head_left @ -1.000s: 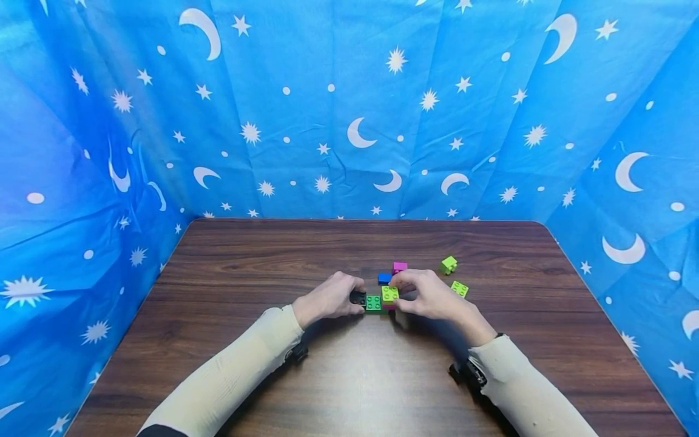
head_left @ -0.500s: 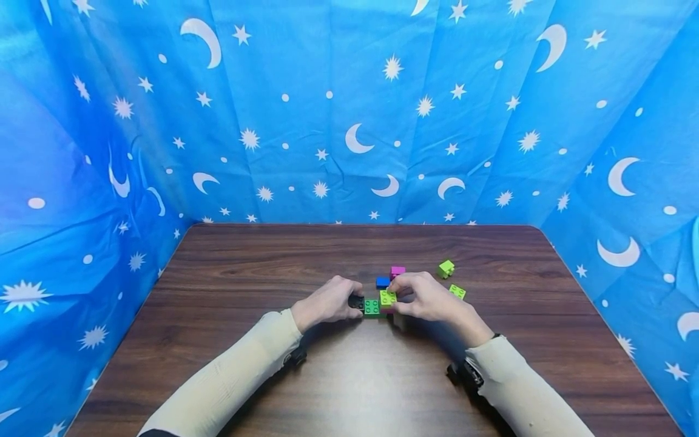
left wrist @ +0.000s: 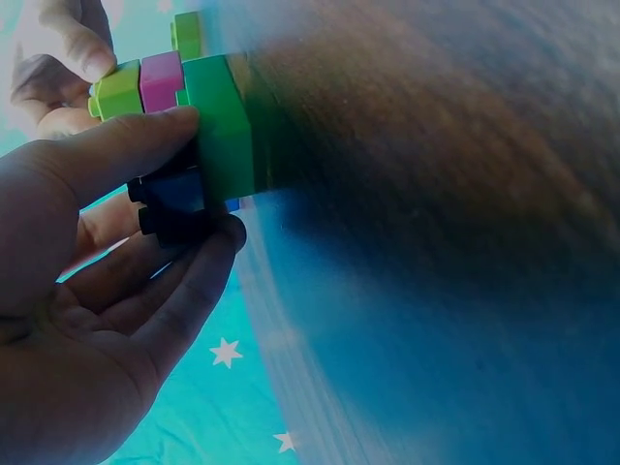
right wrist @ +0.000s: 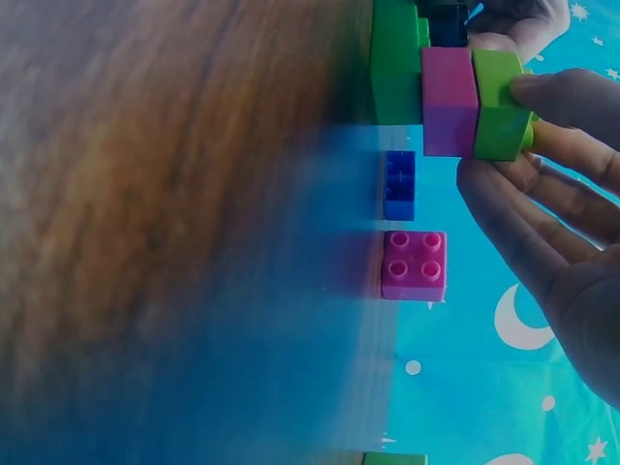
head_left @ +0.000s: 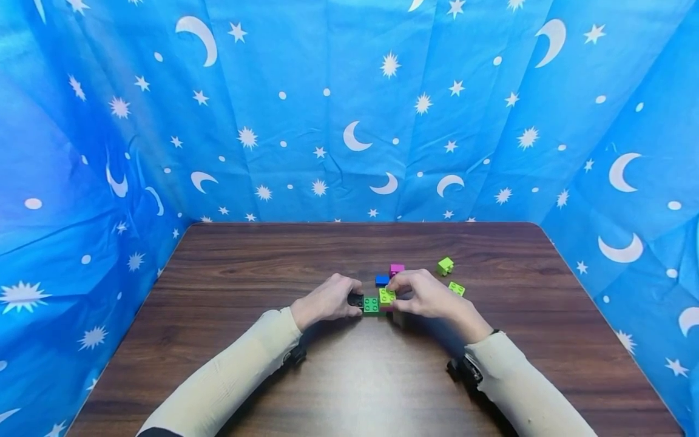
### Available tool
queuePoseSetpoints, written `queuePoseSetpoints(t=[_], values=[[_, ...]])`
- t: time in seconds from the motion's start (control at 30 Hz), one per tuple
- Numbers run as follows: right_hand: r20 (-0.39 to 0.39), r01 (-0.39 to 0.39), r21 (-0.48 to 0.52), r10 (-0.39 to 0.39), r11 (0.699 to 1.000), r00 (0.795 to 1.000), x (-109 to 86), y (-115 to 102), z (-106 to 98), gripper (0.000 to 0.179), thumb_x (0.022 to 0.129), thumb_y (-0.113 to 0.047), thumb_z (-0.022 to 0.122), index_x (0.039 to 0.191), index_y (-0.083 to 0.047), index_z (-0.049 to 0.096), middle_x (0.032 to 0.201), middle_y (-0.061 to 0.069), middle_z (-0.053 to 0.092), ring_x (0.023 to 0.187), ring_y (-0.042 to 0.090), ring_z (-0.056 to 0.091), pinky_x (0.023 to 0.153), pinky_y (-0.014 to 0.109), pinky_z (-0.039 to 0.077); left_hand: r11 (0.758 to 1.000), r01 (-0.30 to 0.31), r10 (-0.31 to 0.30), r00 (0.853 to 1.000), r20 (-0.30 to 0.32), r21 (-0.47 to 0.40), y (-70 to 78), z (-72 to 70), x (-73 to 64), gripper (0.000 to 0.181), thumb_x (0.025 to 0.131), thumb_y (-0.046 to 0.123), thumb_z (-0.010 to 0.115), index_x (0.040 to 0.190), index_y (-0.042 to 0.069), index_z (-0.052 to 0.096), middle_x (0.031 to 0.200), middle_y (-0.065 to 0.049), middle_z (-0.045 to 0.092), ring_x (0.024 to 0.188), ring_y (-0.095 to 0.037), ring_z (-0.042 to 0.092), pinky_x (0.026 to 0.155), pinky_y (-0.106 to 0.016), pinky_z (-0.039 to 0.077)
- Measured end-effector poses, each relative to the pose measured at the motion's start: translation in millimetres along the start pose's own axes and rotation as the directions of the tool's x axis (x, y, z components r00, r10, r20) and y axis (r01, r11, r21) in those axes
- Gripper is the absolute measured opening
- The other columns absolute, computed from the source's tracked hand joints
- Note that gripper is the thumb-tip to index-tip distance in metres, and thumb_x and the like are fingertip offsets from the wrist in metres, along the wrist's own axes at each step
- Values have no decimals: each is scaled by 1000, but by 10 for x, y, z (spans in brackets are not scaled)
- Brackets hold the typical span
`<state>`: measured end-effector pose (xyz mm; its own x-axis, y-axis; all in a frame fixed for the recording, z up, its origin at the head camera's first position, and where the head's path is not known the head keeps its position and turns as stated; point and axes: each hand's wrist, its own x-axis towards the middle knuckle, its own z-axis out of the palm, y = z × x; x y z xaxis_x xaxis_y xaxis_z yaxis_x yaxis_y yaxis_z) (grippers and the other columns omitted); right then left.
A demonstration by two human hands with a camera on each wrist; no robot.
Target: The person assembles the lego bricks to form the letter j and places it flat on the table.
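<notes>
Head view: your left hand (head_left: pixel 327 298) pinches a black brick (head_left: pixel 356 301), seemingly bracing the green base (head_left: pixel 371 305) on the worktop (head_left: pixel 273 261). Your right hand's grip (head_left: pixel 428 295) holds a lime brick (head_left: pixel 384 297) atop a pink brick (right wrist: pixel 449 102), likely for alignment.

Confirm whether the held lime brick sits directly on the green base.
No, a pink brick sits between the lime brick and the green base.

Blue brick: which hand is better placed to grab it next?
Probably the right hand: nearer the blue brick, though pinching the stacked lime brick; the left hand grips the black brick.
</notes>
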<state>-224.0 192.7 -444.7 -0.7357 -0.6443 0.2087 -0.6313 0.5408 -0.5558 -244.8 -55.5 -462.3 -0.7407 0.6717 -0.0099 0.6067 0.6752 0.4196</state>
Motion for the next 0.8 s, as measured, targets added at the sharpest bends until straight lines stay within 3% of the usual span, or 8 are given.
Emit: queuePoseSetpoints(t=[0.8], values=[[63,-48,-18,49,999,997,21,12,-68,18,83,-16,76,99,-13,68,97,-2,70,89,17,70,78,32,57,1000,2,-2,1000,5,4,20,-32,0,22,78,22,81,91,13,66,77,6,63,67,-6,55,62,-22,46]])
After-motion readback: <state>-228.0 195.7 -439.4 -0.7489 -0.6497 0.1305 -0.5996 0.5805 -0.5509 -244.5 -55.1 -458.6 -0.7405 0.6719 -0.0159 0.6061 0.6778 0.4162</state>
